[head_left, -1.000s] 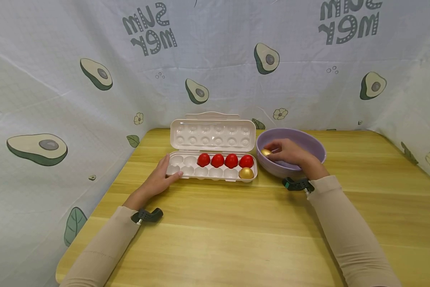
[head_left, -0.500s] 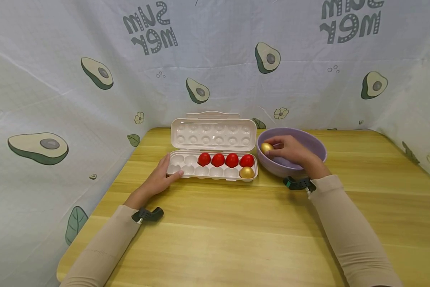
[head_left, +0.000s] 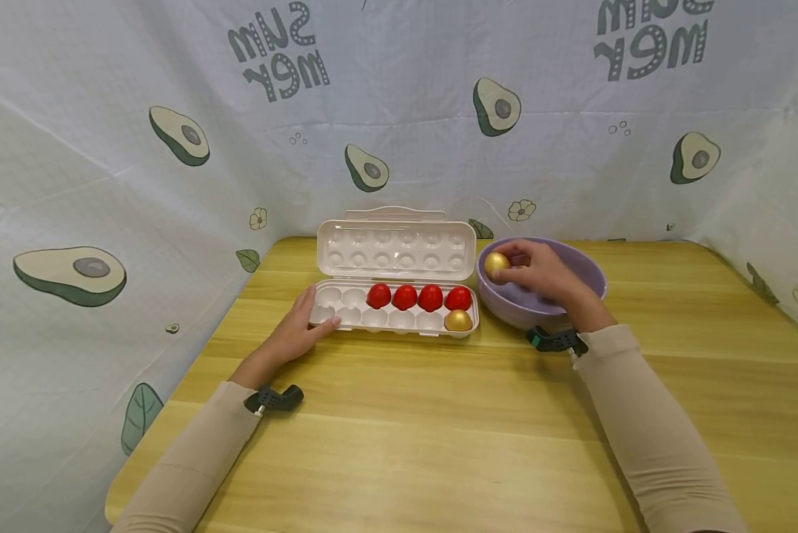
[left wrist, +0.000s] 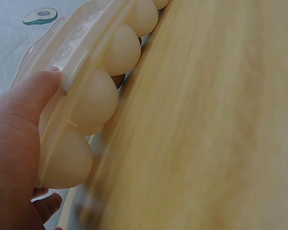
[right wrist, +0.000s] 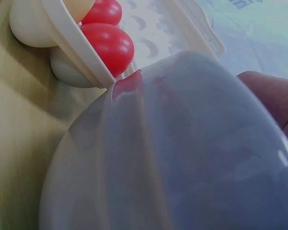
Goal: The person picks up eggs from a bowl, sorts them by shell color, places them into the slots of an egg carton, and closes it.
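Note:
An open, pale plastic egg carton (head_left: pixel 399 320) lies on the table with its lid tipped back. Red eggs (head_left: pixel 404 297) fill the right part of its back row, and one gold egg (head_left: pixel 458 320) sits in the front right cup. My left hand (head_left: pixel 289 337) grips the carton's left end; in the left wrist view the thumb (left wrist: pixel 38 91) lies on the rim and fingertips show beneath. Over the purple bowl (head_left: pixel 575 260) my right hand (head_left: pixel 539 272) pinches another gold egg (head_left: pixel 497 265) at the bowl's left rim. In the right wrist view the bowl's wall hides most of that hand.
The bowl stands close against the carton's right end. Behind both hangs a white curtain (head_left: pixel 426 118) printed with avocados, which also runs down the left side. The wooden table (head_left: pixel 399 429) reaches toward me and to the right.
My right hand has lifted the gold egg from inside the bowl up to rim height, so more of the egg shows. The left hand and the carton have stayed in place.

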`<state>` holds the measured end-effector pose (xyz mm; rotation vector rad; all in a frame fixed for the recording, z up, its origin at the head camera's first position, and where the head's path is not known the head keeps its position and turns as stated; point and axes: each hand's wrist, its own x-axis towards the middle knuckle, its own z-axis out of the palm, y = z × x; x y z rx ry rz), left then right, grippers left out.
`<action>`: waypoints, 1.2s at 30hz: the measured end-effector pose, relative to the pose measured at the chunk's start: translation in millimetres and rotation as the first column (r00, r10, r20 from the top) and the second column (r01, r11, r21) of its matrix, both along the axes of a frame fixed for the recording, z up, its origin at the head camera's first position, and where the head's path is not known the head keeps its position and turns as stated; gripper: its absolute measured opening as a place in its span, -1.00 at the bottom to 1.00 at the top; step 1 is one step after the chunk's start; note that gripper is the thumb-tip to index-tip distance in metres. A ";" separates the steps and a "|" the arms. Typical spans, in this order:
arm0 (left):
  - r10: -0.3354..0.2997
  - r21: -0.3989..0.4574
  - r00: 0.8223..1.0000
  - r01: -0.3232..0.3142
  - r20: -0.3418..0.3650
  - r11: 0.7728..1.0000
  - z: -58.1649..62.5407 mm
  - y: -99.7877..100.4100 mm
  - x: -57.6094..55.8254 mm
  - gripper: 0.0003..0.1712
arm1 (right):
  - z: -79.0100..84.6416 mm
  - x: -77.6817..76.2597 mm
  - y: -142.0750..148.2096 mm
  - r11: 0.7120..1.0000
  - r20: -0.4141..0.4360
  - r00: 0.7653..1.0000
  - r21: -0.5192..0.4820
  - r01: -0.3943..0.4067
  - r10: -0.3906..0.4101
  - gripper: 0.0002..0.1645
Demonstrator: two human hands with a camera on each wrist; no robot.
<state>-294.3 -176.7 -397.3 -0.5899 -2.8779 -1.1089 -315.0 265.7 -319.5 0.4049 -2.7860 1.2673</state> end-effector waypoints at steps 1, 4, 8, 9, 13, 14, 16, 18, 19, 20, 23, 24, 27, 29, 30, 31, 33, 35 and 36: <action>-0.001 -0.002 1.000 0.001 0.002 1.000 0.5 -0.1 0.2 0.10 | 0.9 0.5 -0.8 1.000 0.001 1.000 -0.010 0.000 0.000 -0.40; 0.001 -0.003 1.000 -0.001 0.007 1.000 1.2 0.2 0.6 0.10 | 3.5 1.7 -3.0 0.999 -0.001 1.000 -0.042 0.005 -0.005 -0.39; 0.003 -0.008 1.000 -0.003 0.004 1.000 1.6 0.4 0.4 0.10 | 7.2 4.3 -5.9 0.998 0.001 1.000 -0.066 0.024 -0.024 -0.37; 0.002 -0.010 1.000 -0.002 0.002 1.000 1.7 0.3 0.2 0.10 | 8.4 5.3 -6.9 0.997 0.002 1.000 -0.072 0.026 -0.026 -0.36; 0.001 -0.011 1.000 -0.001 0.004 1.000 0.8 -0.4 -0.3 0.10 | 18.3 13.7 -14.2 0.994 -0.004 1.000 -0.111 0.011 -0.012 -0.36; 0.000 -0.011 1.000 0.000 0.005 1.000 0.5 -0.6 -0.4 0.10 | 21.8 17.1 -17.0 0.993 -0.009 1.000 -0.120 0.002 -0.003 -0.37; -0.002 -0.009 1.000 0.002 0.005 1.000 0.1 -1.1 -0.6 0.10 | 28.7 24.0 -22.7 0.991 -0.018 1.000 -0.136 -0.011 0.009 -0.40; -0.002 -0.010 1.000 0.002 0.005 1.000 -0.2 -1.3 -0.6 0.10 | 32.9 28.2 -26.8 0.988 -0.030 0.999 -0.151 -0.027 0.023 -0.43; -0.002 -0.010 1.000 0.002 0.004 1.000 -0.3 -1.3 -0.7 0.10 | 31.9 27.5 -27.0 0.987 -0.040 0.999 -0.154 -0.042 0.036 -0.44; -0.001 -0.011 1.000 0.001 0.006 1.000 -0.4 -1.3 -0.7 0.10 | 29.9 25.8 -27.1 0.986 -0.050 0.998 -0.159 -0.051 0.043 -0.44; 0.000 -0.011 1.000 0.000 0.008 1.000 -0.2 -1.1 -0.7 0.10 | 23.3 19.6 -27.1 0.982 -0.078 0.994 -0.169 -0.086 0.073 -0.45; 0.000 -0.011 1.000 0.000 0.009 1.000 -0.1 -1.0 -0.7 0.10 | 20.6 17.3 -27.2 0.981 -0.084 0.993 -0.171 -0.095 0.082 -0.44; 0.000 -0.009 1.000 0.000 0.006 1.000 0.0 -0.9 -0.5 0.10 | 22.1 20.6 -33.6 0.978 -0.089 0.990 -0.172 -0.122 0.108 -0.45; -0.002 -0.011 1.000 0.003 0.002 1.000 0.0 -1.0 -0.6 0.10 | 25.0 24.9 -39.0 0.975 -0.087 0.989 -0.176 -0.136 0.123 -0.46; -0.003 -0.011 1.000 0.003 0.000 1.000 0.0 -1.0 -0.6 0.10 | 27.4 28.1 -42.3 0.974 -0.085 0.988 -0.177 -0.143 0.130 -0.47; -0.003 -0.012 1.000 0.003 -0.003 1.000 -0.2 -1.1 -0.8 0.10 | 30.1 31.6 -45.8 0.973 -0.086 0.987 -0.177 -0.150 0.136 -0.48; -0.004 -0.015 1.000 0.004 -0.007 1.000 -0.6 -1.3 -1.3 0.09 | 32.6 35.7 -51.3 0.970 -0.090 0.985 -0.183 -0.161 0.146 -0.50; -0.005 -0.014 1.000 0.005 -0.007 1.000 -0.7 -1.4 -1.3 0.09 | 33.2 38.1 -55.7 0.969 -0.096 0.984 -0.179 -0.167 0.152 -0.49; -0.004 -0.013 1.000 0.004 -0.007 1.000 -0.9 -1.4 -1.3 0.09 | 33.1 38.9 -57.6 0.970 -0.096 0.983 -0.172 -0.170 0.155 -0.49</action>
